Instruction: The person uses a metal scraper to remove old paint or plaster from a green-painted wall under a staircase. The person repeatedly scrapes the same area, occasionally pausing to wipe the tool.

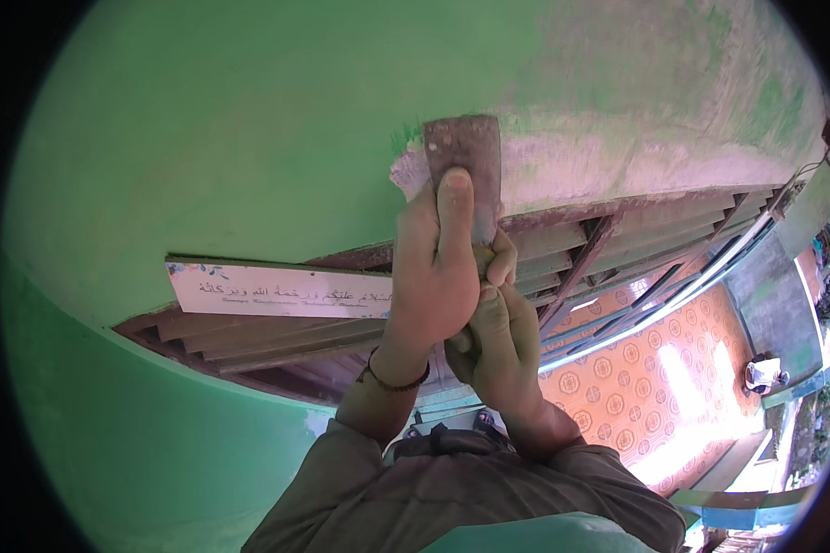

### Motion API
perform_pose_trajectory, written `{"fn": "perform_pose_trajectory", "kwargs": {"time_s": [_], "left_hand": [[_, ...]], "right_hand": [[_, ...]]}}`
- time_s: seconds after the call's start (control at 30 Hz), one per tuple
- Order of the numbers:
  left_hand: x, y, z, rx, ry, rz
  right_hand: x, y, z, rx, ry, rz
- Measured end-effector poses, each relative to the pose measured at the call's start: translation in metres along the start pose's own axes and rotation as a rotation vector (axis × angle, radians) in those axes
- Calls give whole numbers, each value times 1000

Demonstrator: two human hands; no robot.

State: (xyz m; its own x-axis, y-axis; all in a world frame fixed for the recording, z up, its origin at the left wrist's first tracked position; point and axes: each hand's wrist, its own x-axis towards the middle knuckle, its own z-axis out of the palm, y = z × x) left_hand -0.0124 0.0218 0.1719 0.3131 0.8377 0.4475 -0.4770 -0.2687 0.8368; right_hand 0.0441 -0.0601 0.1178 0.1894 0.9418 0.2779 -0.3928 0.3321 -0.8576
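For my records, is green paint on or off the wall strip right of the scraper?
Mostly off: that strip looks pale, whereas the wall left of the scraper is green.

Grey-brown shirt [406, 498], sleeves [327, 470] loose; dark bracelet [400, 387] beyond shirt's left sleeve; dark footwear [485, 420] beyond shirt; green cloth [535, 536] at shirt's near edge.

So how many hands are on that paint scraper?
2. The left hand is higher, its thumb pressed flat on the blade of the paint scraper; the right hand is lower, at the mostly hidden handle. Some fingers are hidden.
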Motion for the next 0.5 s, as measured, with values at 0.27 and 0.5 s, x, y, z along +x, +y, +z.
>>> {"fn": "perform_pose_trajectory", "kwargs": {"time_s": [0.27, 0.5], "left_hand": [[-3, -3, -3, -5, 3, -71], [-7, -6, 1, -43, 28, -36]], "right_hand": [[-2, -6, -3, -6, 1, 101], [-3, -7, -6, -71, -19, 63]]}}
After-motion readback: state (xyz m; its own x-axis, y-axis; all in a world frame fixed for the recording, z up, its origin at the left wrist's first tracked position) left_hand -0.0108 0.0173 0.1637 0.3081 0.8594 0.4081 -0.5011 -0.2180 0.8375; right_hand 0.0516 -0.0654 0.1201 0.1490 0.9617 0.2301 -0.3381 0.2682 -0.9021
